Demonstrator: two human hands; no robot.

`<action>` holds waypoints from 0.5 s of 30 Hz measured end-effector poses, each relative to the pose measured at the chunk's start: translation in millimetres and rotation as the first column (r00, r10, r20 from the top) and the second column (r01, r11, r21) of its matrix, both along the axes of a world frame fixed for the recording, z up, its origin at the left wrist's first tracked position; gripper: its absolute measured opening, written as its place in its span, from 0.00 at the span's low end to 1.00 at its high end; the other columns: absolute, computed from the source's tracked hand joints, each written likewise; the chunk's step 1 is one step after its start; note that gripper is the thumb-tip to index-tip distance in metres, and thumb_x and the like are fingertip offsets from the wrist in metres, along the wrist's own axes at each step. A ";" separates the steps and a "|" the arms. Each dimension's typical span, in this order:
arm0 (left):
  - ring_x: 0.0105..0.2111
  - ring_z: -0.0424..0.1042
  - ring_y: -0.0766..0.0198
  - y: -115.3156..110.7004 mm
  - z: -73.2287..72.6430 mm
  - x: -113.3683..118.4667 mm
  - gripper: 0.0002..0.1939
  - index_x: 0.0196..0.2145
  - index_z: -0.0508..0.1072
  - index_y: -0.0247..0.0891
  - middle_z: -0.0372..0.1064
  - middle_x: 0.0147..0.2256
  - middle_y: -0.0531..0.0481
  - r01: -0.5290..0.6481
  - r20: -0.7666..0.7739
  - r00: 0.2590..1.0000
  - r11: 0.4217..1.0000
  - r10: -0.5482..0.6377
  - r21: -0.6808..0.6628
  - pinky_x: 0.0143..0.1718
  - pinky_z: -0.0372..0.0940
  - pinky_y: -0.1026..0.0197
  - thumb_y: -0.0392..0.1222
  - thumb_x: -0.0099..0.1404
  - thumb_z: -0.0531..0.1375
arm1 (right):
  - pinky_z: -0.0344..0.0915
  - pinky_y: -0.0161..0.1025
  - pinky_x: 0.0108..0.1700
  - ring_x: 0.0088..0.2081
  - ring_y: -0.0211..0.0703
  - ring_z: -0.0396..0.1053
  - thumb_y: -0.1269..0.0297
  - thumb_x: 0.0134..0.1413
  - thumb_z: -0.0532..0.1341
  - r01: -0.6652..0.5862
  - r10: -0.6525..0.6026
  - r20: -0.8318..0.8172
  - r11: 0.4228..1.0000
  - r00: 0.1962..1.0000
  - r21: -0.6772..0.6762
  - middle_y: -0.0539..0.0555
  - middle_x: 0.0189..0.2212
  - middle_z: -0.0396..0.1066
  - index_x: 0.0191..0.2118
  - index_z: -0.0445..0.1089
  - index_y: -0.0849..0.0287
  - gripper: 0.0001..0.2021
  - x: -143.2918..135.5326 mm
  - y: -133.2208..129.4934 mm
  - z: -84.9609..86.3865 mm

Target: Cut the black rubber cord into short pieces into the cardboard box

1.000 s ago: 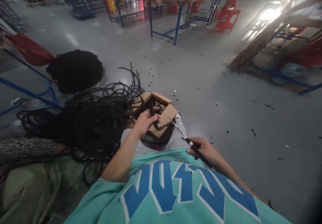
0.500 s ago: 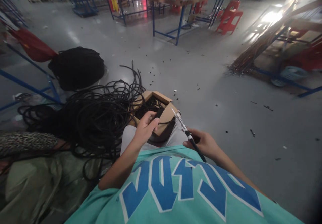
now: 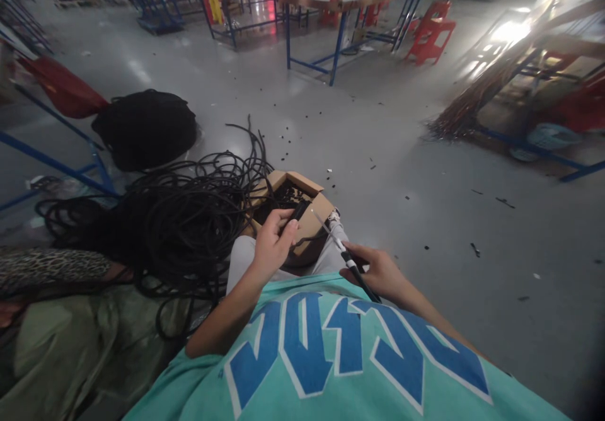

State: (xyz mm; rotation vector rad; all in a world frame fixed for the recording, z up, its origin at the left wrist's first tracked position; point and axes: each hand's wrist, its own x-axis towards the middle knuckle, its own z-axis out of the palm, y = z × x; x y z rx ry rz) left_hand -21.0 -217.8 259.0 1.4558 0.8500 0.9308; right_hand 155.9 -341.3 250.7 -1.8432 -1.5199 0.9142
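My left hand point(image 3: 275, 238) is closed on a dark black block-like piece point(image 3: 299, 210), held over the near side of an open cardboard box point(image 3: 317, 219). A short black cord point(image 3: 309, 240) runs out to the right from below my left fingers. In my right hand point(image 3: 375, 270) is a slim pointed tool point(image 3: 350, 260) with a silver blade-like tip and a black handle banded in white. Its tip lies over the box flap, a little right of the black piece. Small black pieces point(image 3: 289, 191) lie inside the box, which sits between my knees.
A big tangle of black cord point(image 3: 184, 213) spreads to my left, with a round black bundle point(image 3: 145, 128) behind it. A person's leopard-print sleeve point(image 3: 51, 263) shows at far left. Blue-framed tables point(image 3: 333, 49) and red stools point(image 3: 430, 33) stand ahead; small scraps dot the floor.
My right hand has brought the pointed tool slightly left, its tip moving over the box flap toward my left hand. The black piece in my left hand has turned slightly.
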 end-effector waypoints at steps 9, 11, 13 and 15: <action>0.15 0.58 0.77 -2.9 4.4 2.7 0.11 0.36 0.64 0.36 0.63 0.23 0.56 0.074 0.060 0.996 0.992 -0.069 -0.100 0.17 0.53 0.71 0.46 0.58 0.55 | 0.62 0.45 0.44 0.43 0.50 0.66 0.64 0.41 0.57 -0.022 0.021 0.064 1.000 0.998 0.012 0.57 0.41 0.69 0.54 0.61 0.57 0.29 -3.4 6.0 2.8; 0.15 0.57 0.77 -3.8 5.7 3.8 0.11 0.36 0.63 0.36 0.63 0.22 0.56 0.089 0.063 0.995 0.991 -0.082 -0.104 0.17 0.52 0.71 0.46 0.58 0.55 | 0.62 0.46 0.45 0.44 0.50 0.66 0.65 0.40 0.58 -0.016 0.016 0.027 1.000 1.000 0.013 0.57 0.44 0.68 0.53 0.61 0.57 0.28 -4.7 7.6 5.7; 0.14 0.56 0.77 -4.8 7.6 4.8 0.11 0.35 0.63 0.35 0.62 0.21 0.57 0.096 0.063 0.994 0.990 -0.090 -0.103 0.17 0.52 0.71 0.45 0.58 0.55 | 0.62 0.45 0.46 0.45 0.50 0.66 0.66 0.39 0.58 -0.014 0.014 -0.026 1.000 1.000 0.012 0.56 0.45 0.68 0.52 0.63 0.57 0.28 -6.2 9.6 9.5; 0.14 0.55 0.77 -5.8 10.0 5.5 0.11 0.34 0.63 0.35 0.62 0.20 0.57 0.101 0.059 0.994 0.989 -0.095 -0.106 0.16 0.52 0.71 0.45 0.57 0.56 | 0.62 0.44 0.46 0.45 0.50 0.67 0.67 0.39 0.58 -0.012 0.013 -0.073 1.000 0.997 0.013 0.55 0.44 0.69 0.51 0.64 0.57 0.27 -7.6 11.4 13.0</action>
